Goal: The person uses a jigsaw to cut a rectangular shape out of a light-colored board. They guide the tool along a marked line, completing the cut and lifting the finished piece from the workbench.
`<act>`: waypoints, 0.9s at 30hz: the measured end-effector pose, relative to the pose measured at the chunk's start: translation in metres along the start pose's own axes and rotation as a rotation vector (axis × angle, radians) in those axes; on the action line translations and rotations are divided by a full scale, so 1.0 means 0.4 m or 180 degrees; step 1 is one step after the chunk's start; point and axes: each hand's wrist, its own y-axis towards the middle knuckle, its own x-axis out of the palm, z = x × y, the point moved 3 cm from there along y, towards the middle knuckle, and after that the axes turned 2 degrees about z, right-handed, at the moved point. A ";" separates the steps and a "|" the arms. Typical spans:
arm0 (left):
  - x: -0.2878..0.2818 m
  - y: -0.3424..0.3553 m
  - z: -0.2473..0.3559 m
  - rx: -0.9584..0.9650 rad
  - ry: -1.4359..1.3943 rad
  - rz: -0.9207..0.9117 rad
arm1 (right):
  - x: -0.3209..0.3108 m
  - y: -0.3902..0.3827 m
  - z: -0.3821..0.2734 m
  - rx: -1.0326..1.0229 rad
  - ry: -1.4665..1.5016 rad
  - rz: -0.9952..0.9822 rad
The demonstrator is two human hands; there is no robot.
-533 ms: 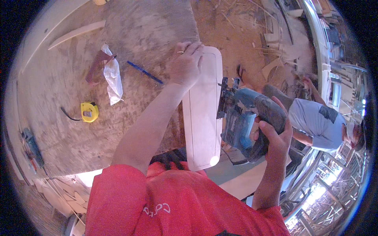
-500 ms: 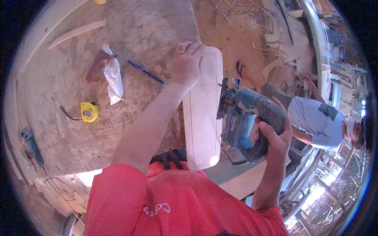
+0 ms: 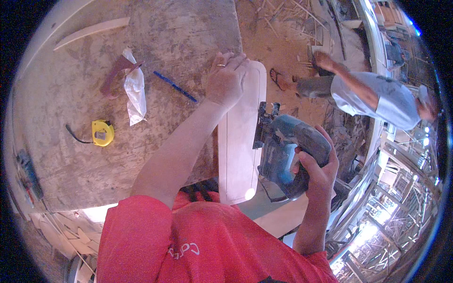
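the step in hand seems to be trimming or shaping a long, pale wooden board with rounded corners (image 3: 240,151), which lies along the right edge of a broad, brown, stained wooden table (image 3: 188,28) and juts out past it toward the person's red shirt (image 3: 207,236). the right hand (image 3: 322,165) is wrapped firmly around the handle of a blue-and-black jigsaw (image 3: 283,151), whose dark metal sole plate (image 3: 259,128) stands nearly edge-on to the view at the board's right side; the blade is hidden, so i cannot tell whether it is in the wood. the left hand (image 3: 227,82) lies over the board's far left part, fingers close together and pointing away; its thumb is out of sight, so i cannot tell whether it grips the edge or only presses. thin lines run just inside the board's margins, and the next move likely calls for the left hand to keep the wood steady and clear of the blade while the right keeps the saw square and follows the marked outline. a yellow tape measure (image 3: 103,133) and a slim blue pencil-like stick (image 3: 174,86) lie apart on the table.
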 end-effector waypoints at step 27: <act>-0.032 0.019 0.013 -0.0201 -0.0258 -0.0657 | 0.114 0.135 -0.045 0.0511 -0.0365 0.0063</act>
